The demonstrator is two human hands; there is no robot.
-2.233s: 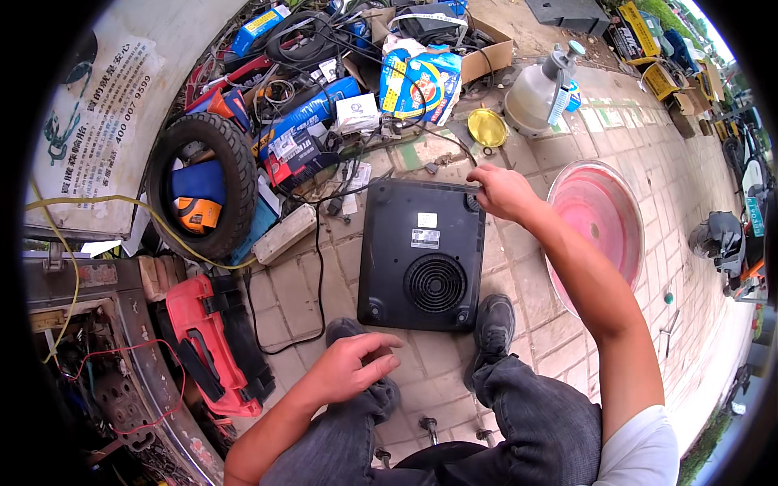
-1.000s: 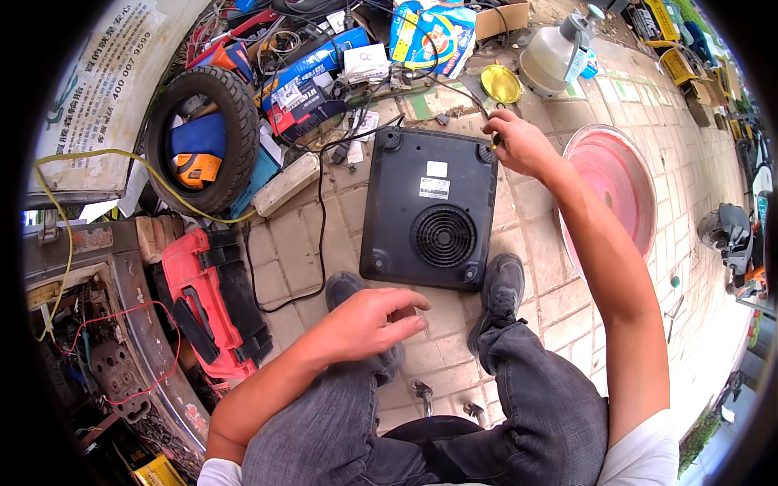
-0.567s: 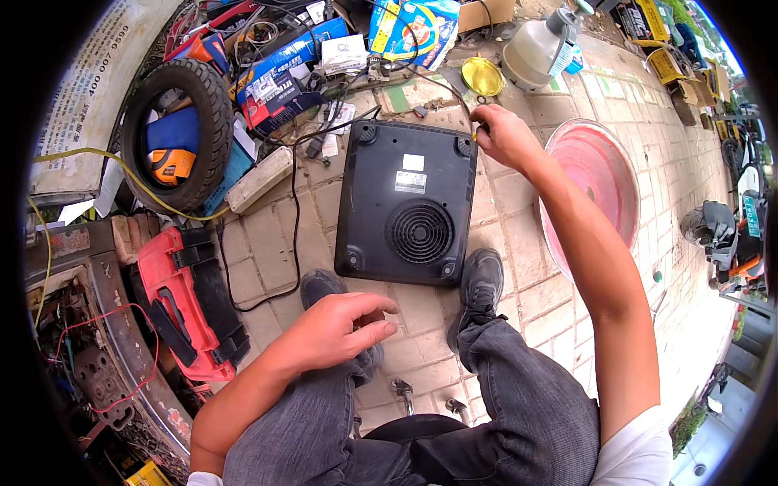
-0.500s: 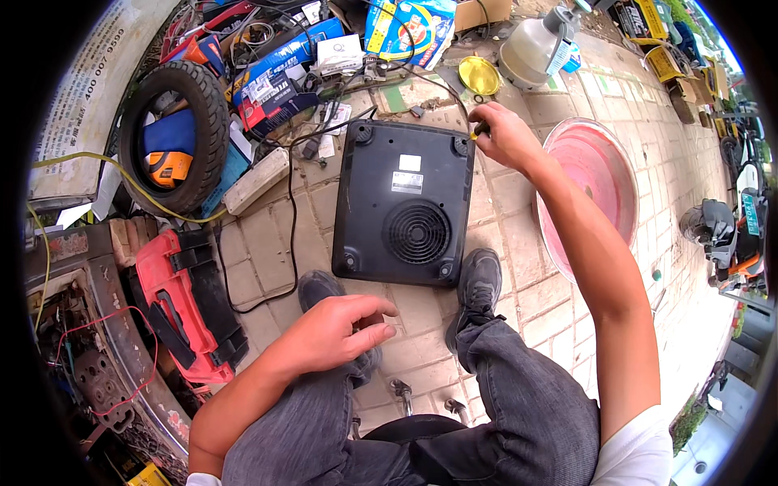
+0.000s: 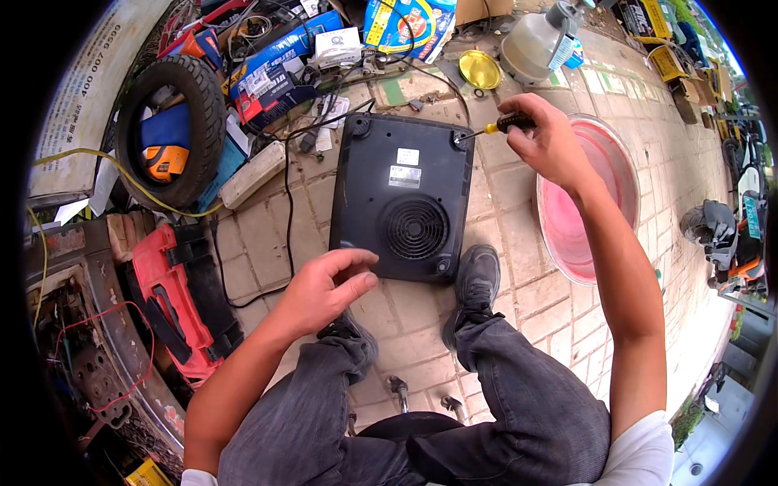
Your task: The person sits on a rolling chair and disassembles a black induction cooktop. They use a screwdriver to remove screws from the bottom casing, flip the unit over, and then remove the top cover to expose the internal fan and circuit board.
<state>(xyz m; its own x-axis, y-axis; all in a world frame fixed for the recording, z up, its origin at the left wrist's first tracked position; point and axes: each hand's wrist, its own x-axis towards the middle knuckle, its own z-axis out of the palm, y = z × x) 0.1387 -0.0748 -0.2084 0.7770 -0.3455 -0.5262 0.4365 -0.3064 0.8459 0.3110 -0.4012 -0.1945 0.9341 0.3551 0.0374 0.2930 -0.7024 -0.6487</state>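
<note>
A black flat appliance (image 5: 377, 166) lies underside up on the paving between my shoes, showing a round fan grille (image 5: 416, 228), pale labels and a foot at its corners. My right hand (image 5: 545, 139) is closed around the dark handle of a screwdriver (image 5: 512, 122). Its thin shaft points left, and the tip is at the foot in the appliance's far right corner. Over the near left corner hovers my left hand (image 5: 328, 293), holding nothing, thumb and fingers apart. That corner is partly hidden behind it.
Right of the appliance stands a pink basin (image 5: 579, 231). Beyond are a yellow lid (image 5: 480, 70) and a pressure sprayer (image 5: 535, 44). At left lie a tyre (image 5: 212, 121), a white power strip (image 5: 253, 174), a red and black case (image 5: 174, 300) and a black cable (image 5: 290, 211).
My right hand has moved right and tilted, bringing the screwdriver's shaft into plain view at the corner foot. My left hand has shifted forward and left, over the appliance's near corner.
</note>
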